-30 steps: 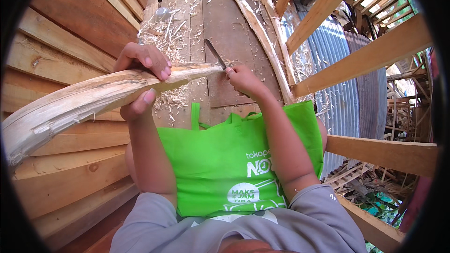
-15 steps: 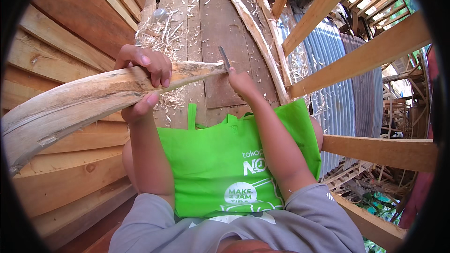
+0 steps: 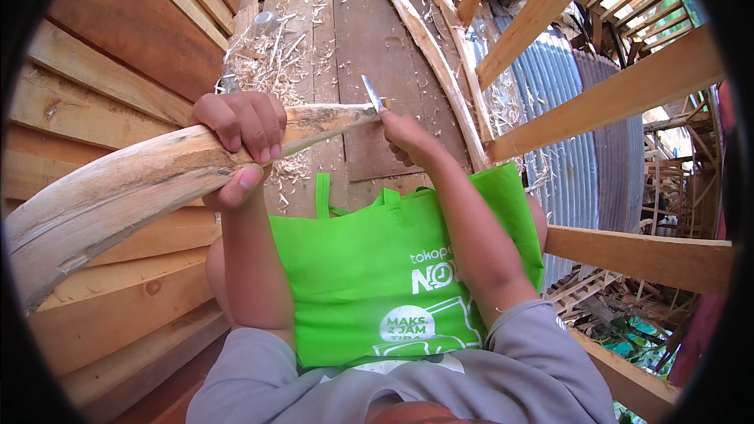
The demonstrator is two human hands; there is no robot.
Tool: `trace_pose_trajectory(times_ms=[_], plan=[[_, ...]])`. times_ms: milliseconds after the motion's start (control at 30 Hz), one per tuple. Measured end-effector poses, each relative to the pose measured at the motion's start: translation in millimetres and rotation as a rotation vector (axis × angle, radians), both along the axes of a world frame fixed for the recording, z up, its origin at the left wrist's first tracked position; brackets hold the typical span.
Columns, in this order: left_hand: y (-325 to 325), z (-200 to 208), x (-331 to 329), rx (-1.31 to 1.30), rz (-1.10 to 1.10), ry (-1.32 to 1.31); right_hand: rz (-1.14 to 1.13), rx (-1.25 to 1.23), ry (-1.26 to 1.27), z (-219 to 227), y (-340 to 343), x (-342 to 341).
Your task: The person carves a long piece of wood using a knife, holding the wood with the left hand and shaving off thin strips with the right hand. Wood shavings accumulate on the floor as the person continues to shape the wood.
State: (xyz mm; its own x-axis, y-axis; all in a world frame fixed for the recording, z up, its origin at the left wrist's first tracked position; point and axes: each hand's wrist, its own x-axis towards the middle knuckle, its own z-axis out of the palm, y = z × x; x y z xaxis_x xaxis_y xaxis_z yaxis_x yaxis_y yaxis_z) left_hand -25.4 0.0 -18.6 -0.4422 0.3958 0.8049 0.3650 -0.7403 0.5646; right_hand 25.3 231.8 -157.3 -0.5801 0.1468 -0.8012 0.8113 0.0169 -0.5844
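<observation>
A long, curved piece of pale wood (image 3: 149, 169) reaches from the left edge to a narrow tip near the middle. My left hand (image 3: 239, 141) is closed around it, fingers over the top and thumb along the near side. My right hand (image 3: 407, 137) grips a knife (image 3: 371, 92); its handle is hidden in my fist. The blade lies against or right beside the wood's narrow tip, pointing up and away. A bright green bag (image 3: 377, 267) is spread over my lap, beneath both forearms.
Wood shavings (image 3: 275, 59) litter the plank floor (image 3: 365, 47), with a clear cup (image 3: 265, 22) among them. Two long peeled poles (image 3: 428, 39) lie beyond my right hand. A plank wall (image 3: 102, 110) stands at left; wooden rails (image 3: 597, 102) and corrugated metal (image 3: 558, 110) are at right.
The knife blade has tilted further left, its flat now catching the light. My right hand has shifted slightly and the left fingers have resettled around the wood.
</observation>
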Motion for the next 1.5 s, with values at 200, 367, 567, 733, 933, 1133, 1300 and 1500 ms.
trace_pose_trajectory(times_ms=[200,367,567,733,933,1133,1300,1500], plan=[[1.8,-1.3,1.1,-0.001,0.015,-0.019,-0.086,-0.134,0.034,-11.6,-8.7,1.4],[2.7,0.3,0.5,0.003,0.009,-0.014,0.027,-0.244,-0.026,-4.2,10.0,-8.0],[0.5,-1.8,-0.2,0.001,0.001,-0.008,-0.074,-0.139,0.014,0.2,-7.6,-1.1],[1.0,-0.4,0.3,-0.003,0.011,-0.018,-0.114,-0.144,0.005,-0.1,-9.5,-2.1],[1.0,-0.1,2.8,0.022,0.001,-0.030,-0.110,-0.148,-0.003,-7.4,-1.0,-5.4],[2.4,-0.2,3.0,0.008,0.005,-0.033,-0.044,-0.168,-0.018,-3.3,-0.3,-5.5],[3.7,-0.1,0.5,0.001,-0.008,-0.019,-0.042,-0.188,-0.007,0.6,-1.2,-4.0],[1.4,-0.4,2.8,-0.003,0.003,-0.026,0.058,-0.308,0.044,20.4,-6.5,-1.4]])
